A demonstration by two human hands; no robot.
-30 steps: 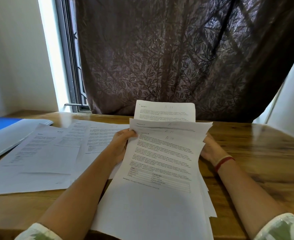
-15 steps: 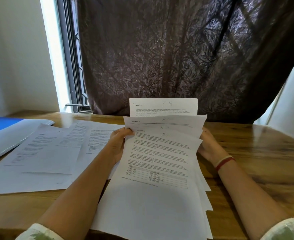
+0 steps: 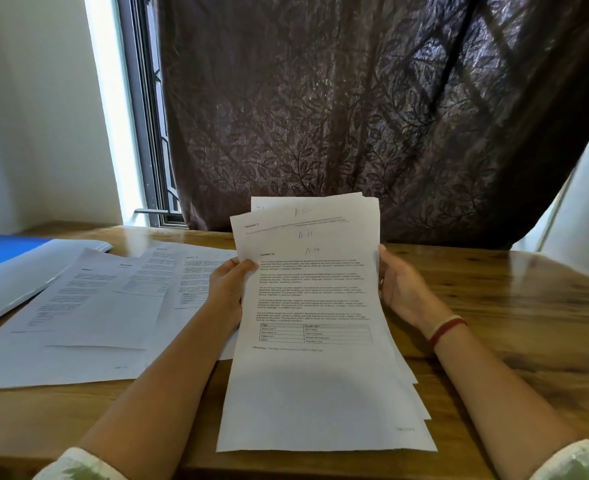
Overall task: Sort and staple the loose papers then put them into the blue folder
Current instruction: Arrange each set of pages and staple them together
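As fingers [image 3: 246,266] clasp both edges, papers [image 3: 315,306] fanned between

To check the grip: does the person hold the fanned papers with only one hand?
No: the left hand grips the left edge of the fanned papers, and the right hand holds their right edge.

Bright daylight comes in through the window [image 3: 137,133] on the left. The dark curtain [image 3: 355,116] blocks most of it. The table [image 3: 528,306] shines a bit. Small print on the papers [image 3: 313,393] looks blurry, perhaps out of focus.
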